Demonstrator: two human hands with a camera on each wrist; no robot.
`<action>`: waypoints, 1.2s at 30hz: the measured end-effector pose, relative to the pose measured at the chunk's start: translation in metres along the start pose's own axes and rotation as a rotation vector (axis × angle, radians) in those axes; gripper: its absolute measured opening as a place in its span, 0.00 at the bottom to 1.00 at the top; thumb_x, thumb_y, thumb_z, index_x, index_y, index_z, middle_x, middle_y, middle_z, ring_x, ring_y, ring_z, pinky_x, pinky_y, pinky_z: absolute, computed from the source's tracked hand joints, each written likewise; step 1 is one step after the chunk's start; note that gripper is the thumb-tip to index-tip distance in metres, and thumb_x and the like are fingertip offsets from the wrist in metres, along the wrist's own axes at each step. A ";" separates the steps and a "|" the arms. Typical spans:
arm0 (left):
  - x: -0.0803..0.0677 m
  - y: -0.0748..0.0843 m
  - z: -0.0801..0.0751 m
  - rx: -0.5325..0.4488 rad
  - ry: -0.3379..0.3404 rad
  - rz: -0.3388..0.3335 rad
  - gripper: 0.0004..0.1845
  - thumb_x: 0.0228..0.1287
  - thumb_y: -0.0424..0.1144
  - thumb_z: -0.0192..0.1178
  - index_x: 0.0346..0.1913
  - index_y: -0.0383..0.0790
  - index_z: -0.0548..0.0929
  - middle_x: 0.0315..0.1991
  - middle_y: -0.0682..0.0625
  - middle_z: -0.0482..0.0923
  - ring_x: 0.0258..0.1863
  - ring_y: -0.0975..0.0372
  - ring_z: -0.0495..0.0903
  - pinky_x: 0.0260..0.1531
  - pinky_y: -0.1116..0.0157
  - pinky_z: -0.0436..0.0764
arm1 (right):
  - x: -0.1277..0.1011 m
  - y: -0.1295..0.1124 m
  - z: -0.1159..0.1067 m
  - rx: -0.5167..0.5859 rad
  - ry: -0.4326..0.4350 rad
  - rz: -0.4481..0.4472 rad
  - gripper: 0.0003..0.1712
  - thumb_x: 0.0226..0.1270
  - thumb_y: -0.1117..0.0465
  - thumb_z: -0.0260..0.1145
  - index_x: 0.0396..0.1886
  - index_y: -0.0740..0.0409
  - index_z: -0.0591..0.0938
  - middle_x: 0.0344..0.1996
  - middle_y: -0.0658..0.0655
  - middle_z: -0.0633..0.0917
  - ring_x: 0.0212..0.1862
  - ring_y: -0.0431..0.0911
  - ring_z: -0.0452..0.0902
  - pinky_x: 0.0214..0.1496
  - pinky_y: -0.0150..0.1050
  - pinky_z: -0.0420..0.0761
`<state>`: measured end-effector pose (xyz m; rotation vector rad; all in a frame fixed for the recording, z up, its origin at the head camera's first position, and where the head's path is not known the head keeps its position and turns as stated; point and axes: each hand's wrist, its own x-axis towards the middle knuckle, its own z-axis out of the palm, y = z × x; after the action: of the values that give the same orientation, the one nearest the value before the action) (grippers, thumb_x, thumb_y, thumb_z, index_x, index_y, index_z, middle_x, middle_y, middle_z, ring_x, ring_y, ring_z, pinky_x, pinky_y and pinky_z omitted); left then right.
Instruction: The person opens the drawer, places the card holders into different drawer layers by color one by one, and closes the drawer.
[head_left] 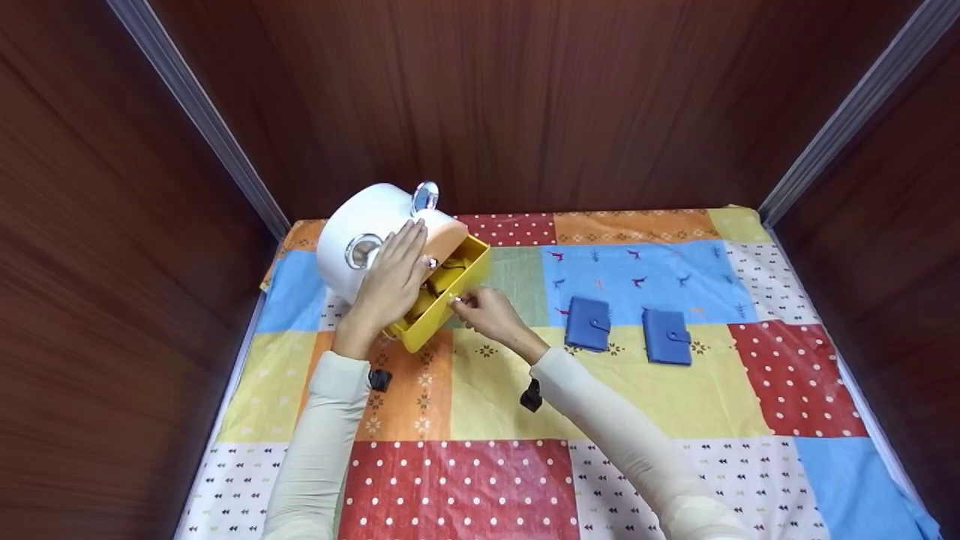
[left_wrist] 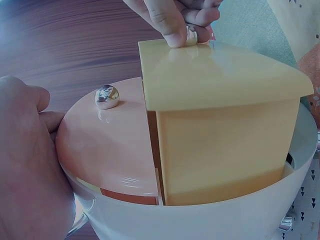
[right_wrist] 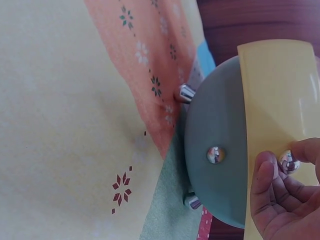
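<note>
A round white drawer box point(head_left: 358, 225) stands at the back left of the patchwork cloth. Its yellow drawer point(head_left: 448, 300) is pulled out, with dark items inside. My left hand point(head_left: 394, 279) lies flat on the box, fingers straight over the pink drawer point(left_wrist: 107, 150). My right hand point(head_left: 484, 313) pinches the small silver knob point(right_wrist: 288, 161) on the yellow drawer's front point(right_wrist: 277, 100). The left wrist view shows those fingertips point(left_wrist: 172, 30) on the knob at the drawer's top edge, and my left hand point(left_wrist: 25, 165) against the box side. Below the right hand point(right_wrist: 277, 200) is a grey-green drawer point(right_wrist: 210, 125).
Two blue snap wallets point(head_left: 588, 323) point(head_left: 667, 336) lie side by side on the cloth point(head_left: 675, 397) to the right of my hands. Brown wooden walls close in the back and both sides. The box stands on silver feet point(right_wrist: 186, 92).
</note>
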<state>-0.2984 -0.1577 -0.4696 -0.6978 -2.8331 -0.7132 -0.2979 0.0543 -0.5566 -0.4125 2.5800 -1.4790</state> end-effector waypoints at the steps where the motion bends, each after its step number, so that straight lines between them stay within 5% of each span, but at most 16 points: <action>1: 0.000 0.000 0.000 0.001 0.000 0.001 0.31 0.89 0.45 0.37 0.86 0.37 0.52 0.88 0.45 0.48 0.89 0.51 0.45 0.89 0.53 0.40 | 0.001 0.000 0.000 -0.001 0.002 0.002 0.15 0.80 0.52 0.65 0.37 0.58 0.85 0.32 0.65 0.90 0.24 0.40 0.80 0.23 0.28 0.78; 7: 0.000 -0.001 0.001 0.005 -0.001 -0.001 0.31 0.89 0.44 0.38 0.86 0.37 0.52 0.88 0.45 0.48 0.89 0.51 0.45 0.89 0.53 0.41 | 0.003 -0.001 0.003 0.013 0.000 0.004 0.14 0.80 0.53 0.65 0.39 0.59 0.84 0.28 0.54 0.87 0.30 0.53 0.87 0.24 0.29 0.78; 15: -0.001 -0.001 0.001 0.007 -0.009 -0.012 0.31 0.89 0.45 0.38 0.86 0.38 0.52 0.88 0.45 0.48 0.89 0.52 0.45 0.89 0.53 0.40 | 0.008 -0.003 0.006 0.012 -0.001 0.016 0.13 0.81 0.53 0.64 0.41 0.59 0.85 0.30 0.56 0.88 0.37 0.63 0.89 0.26 0.29 0.79; 22: -0.001 -0.002 0.002 0.006 0.008 0.005 0.31 0.89 0.44 0.38 0.85 0.36 0.54 0.87 0.43 0.50 0.88 0.50 0.47 0.89 0.53 0.42 | 0.012 -0.005 0.009 0.000 0.004 0.013 0.14 0.82 0.53 0.63 0.42 0.59 0.85 0.29 0.52 0.87 0.28 0.42 0.82 0.26 0.30 0.80; 36: 0.000 -0.001 0.001 0.017 -0.008 -0.010 0.31 0.89 0.46 0.37 0.86 0.37 0.53 0.88 0.44 0.49 0.88 0.51 0.46 0.89 0.53 0.42 | 0.021 -0.010 0.014 -0.031 0.029 0.013 0.13 0.81 0.54 0.64 0.42 0.61 0.86 0.31 0.55 0.88 0.28 0.41 0.82 0.27 0.29 0.81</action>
<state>-0.2992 -0.1576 -0.4705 -0.6858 -2.8480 -0.6883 -0.3127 0.0317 -0.5548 -0.3808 2.6259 -1.4527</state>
